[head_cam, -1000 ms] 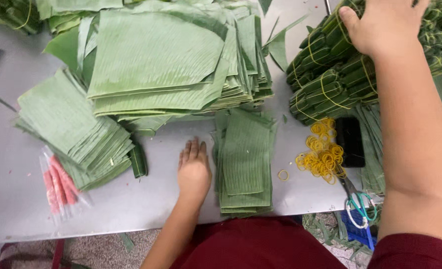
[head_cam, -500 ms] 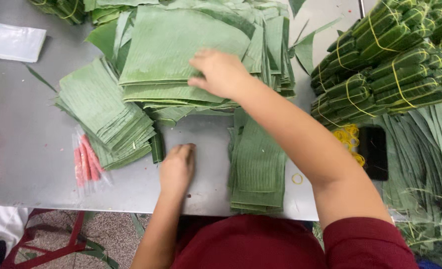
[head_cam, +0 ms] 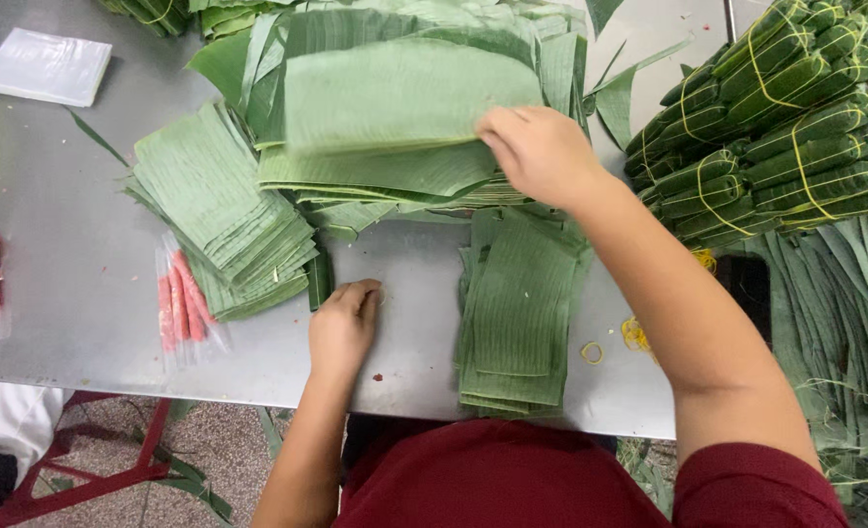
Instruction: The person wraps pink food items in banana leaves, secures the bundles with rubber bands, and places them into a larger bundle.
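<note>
My right hand [head_cam: 540, 152] grips the right edge of the top sheet of a big pile of wide green banana-leaf pieces [head_cam: 405, 117], and that edge is lifted a little. My left hand [head_cam: 344, 323] rests curled on the bare metal table [head_cam: 82, 284], holding nothing, next to a small dark green leaf roll [head_cam: 319, 279]. A stack of narrow leaf strips [head_cam: 520, 313] lies just right of the left hand. Another fanned stack of leaf rectangles [head_cam: 219, 230] lies to its left.
Bundles of rolled leaves tied with yellow rubber bands [head_cam: 776, 117] pile up at the right. Loose yellow rubber bands [head_cam: 629, 337] lie near a black phone [head_cam: 747, 284]. Clear packets of pink sticks [head_cam: 180, 303] and a folded white plastic packet [head_cam: 48, 66] sit at the left.
My right hand came off the tied bundles at the right, crossed to the big leaf pile, then slid to its right edge and lifted the top sheet. My left hand curled slightly.
</note>
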